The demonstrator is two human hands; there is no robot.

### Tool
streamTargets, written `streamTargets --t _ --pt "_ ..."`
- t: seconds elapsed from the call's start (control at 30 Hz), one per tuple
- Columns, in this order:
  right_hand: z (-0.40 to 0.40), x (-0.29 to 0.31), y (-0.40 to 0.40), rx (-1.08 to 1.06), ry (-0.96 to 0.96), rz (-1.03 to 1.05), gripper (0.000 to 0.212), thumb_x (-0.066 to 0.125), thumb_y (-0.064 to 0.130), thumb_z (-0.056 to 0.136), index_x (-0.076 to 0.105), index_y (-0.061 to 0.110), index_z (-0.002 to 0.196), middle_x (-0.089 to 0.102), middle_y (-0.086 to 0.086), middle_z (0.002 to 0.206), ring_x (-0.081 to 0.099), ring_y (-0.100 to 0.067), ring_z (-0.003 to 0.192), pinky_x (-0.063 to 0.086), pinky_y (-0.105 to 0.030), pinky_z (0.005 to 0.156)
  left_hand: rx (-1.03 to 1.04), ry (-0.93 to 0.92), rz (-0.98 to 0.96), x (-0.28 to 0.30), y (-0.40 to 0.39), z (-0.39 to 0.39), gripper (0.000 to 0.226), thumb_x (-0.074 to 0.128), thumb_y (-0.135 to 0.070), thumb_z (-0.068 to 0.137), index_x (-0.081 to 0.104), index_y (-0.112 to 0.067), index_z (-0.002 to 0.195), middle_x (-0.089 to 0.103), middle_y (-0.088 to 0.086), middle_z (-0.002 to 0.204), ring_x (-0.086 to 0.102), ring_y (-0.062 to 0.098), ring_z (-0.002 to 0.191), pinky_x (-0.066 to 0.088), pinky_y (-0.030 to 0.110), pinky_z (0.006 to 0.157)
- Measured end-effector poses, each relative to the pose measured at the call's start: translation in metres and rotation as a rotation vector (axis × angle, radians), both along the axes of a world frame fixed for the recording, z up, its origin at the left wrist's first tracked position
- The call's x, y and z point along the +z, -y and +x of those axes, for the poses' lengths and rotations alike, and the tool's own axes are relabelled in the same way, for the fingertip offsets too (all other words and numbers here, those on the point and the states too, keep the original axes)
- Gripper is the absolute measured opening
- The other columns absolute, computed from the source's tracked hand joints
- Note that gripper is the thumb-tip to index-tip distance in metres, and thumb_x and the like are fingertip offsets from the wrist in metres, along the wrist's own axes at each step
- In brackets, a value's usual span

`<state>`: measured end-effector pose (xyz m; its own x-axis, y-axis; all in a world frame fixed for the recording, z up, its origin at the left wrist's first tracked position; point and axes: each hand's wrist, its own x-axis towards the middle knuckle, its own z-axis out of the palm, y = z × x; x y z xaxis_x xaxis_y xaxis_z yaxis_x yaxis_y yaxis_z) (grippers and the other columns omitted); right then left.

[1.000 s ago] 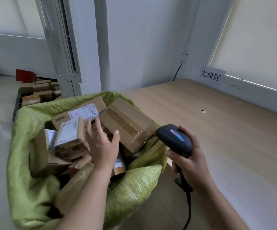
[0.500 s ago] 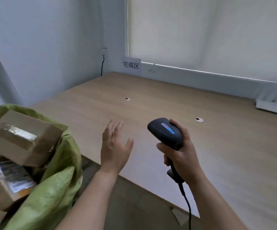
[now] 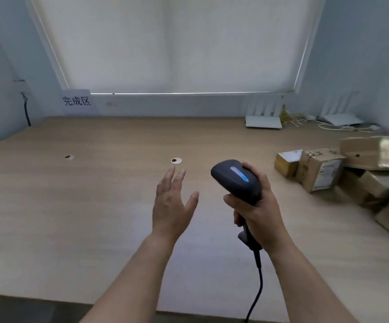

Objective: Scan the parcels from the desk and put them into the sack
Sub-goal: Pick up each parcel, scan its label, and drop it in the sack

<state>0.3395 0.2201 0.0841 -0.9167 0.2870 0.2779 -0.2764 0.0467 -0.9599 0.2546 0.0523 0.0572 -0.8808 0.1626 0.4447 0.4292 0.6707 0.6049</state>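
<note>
My right hand (image 3: pixel 256 213) grips the handle of a black barcode scanner (image 3: pixel 235 180), its head with a blue light pointing forward over the wooden desk (image 3: pixel 84 206). My left hand (image 3: pixel 172 203) hovers above the desk beside the scanner, fingers straight and spread, holding nothing. Several brown cardboard parcels (image 3: pixel 321 171) lie piled at the desk's right side, some with white labels. The green sack is out of view.
Two white routers (image 3: pixel 263 121) with cables stand at the back right against the wall. A paper sign (image 3: pixel 77 101) leans at the back left under the window blind. Two small round holes (image 3: pixel 176 160) mark the desktop. The scanner's cable (image 3: pixel 257 287) hangs over the front edge.
My view has swung right, away from the green sack full of parcels, to the desk. My left hand left the sack and now hovers empty over the desk. The scanner stays in my right hand.
</note>
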Motion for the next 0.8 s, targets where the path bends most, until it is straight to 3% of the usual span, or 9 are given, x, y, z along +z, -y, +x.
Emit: streamTargets --t 0.17,0.33,0.8 --pt "0.014 -0.009 -0.078 -0.164 -0.033 0.028 0.073 0.074 -0.006 0.081 0.051 0.046 0.126 0.063 0.0 0.112 0.051 -0.021 0.046 0.047 -0.028 0.044 -0.148 0.021 -0.005 -0.006 -0.084 -0.003 0.06 0.062 -0.032 0.09 0.04 -0.019 0.144 0.025 0.0 0.156 0.024 0.017 0.141 0.024 0.026 0.107" --pt "0.017 -0.016 -0.137 -0.303 -0.031 0.027 0.073 0.073 -0.006 0.082 0.049 0.047 0.126 0.06 -0.015 0.112 0.051 -0.019 0.045 0.045 -0.025 0.044 -0.266 0.024 -0.052 -0.011 -0.151 -0.025 0.058 0.059 -0.034 0.092 0.039 -0.019 0.145 0.025 0.001 0.156 0.023 0.019 0.142 0.024 0.029 0.11" --pt "-0.013 -0.046 -0.278 -0.558 0.064 -0.036 0.074 0.075 -0.001 0.081 0.048 0.047 0.131 0.058 -0.008 0.09 0.051 -0.018 0.047 0.046 -0.027 0.045 -0.554 0.073 -0.167 -0.023 -0.342 -0.103 0.064 0.054 -0.045 0.092 0.031 -0.024 0.148 0.02 -0.001 0.158 0.02 0.022 0.141 0.027 0.037 0.111"
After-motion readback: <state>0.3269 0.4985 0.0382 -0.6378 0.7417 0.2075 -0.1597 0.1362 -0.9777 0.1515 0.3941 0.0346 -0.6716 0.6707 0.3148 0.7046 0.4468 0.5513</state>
